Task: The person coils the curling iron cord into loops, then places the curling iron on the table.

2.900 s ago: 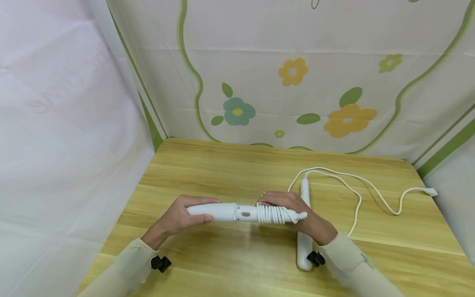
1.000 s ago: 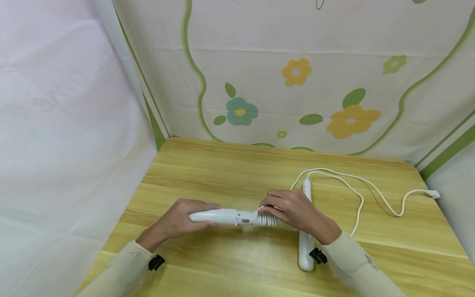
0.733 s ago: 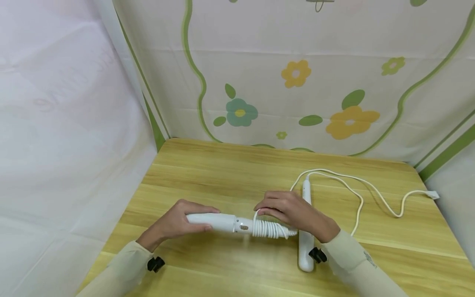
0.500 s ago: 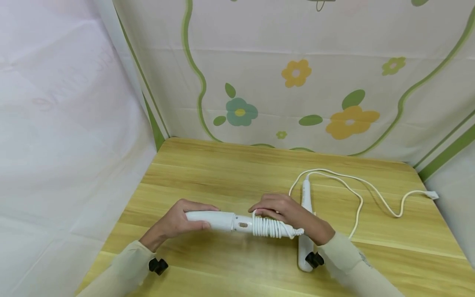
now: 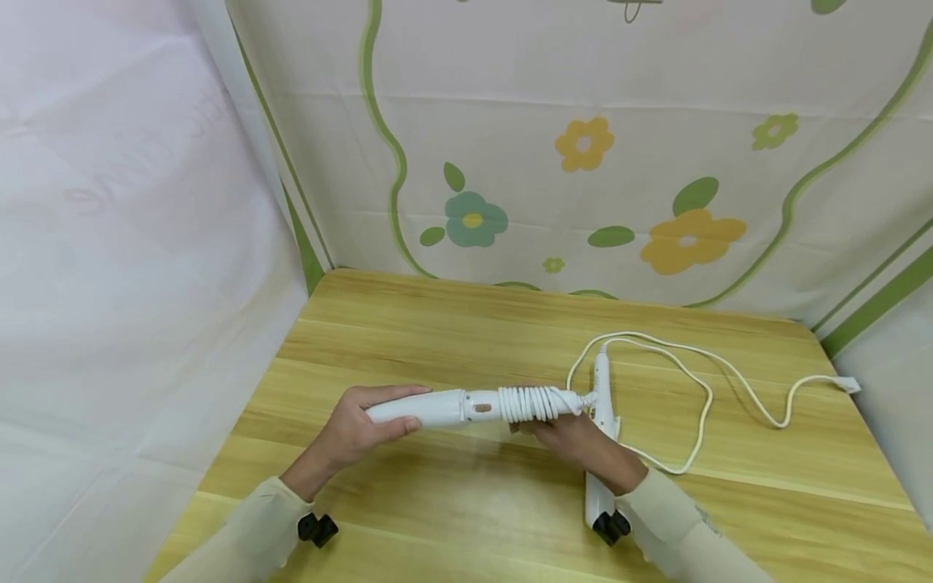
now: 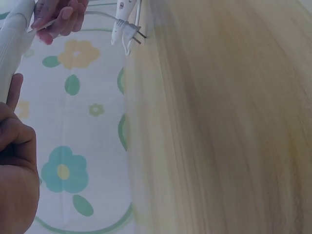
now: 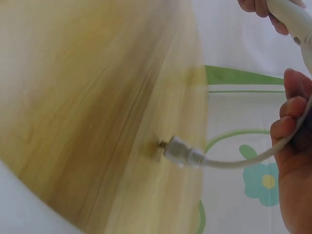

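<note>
My left hand (image 5: 350, 425) grips the barrel end of a white hair styling iron (image 5: 430, 407), thumb on the near side. The iron is held crosswise above the table. Its white power cord (image 5: 535, 403) is wound in several turns round the handle, beside a small brown switch. My right hand (image 5: 568, 441) is beneath the handle, partly hidden by it. In the left wrist view, the fingers of the right hand (image 6: 61, 19) pinch the cord's loose end. The two-pin plug (image 7: 178, 152) dangles from that end in the right wrist view.
A second white styling iron (image 5: 601, 380) lies on the wooden table (image 5: 408, 332) at right, partly behind my right wrist. Its cord (image 5: 703, 389) loops rightward to a plug (image 5: 847, 384) near the right edge. A flowered cloth (image 5: 510, 178) hangs behind the table.
My right hand has gone from above the handle, where it held the cord at the far side, to underneath, drawing the cord round. The held iron has risen slightly in view. My left hand keeps its grip.
</note>
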Action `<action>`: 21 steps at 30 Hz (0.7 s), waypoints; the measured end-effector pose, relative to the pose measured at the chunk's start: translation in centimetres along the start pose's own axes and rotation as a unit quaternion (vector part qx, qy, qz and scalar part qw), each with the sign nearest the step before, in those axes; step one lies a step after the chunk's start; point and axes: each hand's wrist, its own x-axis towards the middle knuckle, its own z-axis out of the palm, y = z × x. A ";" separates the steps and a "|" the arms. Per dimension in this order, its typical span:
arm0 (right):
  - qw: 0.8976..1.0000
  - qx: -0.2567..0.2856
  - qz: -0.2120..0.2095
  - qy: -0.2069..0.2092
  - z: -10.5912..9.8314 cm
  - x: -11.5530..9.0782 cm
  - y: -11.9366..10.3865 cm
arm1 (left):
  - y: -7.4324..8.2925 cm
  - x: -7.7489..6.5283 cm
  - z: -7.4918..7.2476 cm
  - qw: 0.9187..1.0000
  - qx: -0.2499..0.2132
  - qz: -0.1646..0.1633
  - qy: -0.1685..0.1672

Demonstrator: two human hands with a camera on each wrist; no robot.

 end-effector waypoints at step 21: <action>0.997 -0.072 0.009 0.000 0.3 0.4 0.4 | -0.3 1.0 0.3 0.988 0.107 0.041 0.104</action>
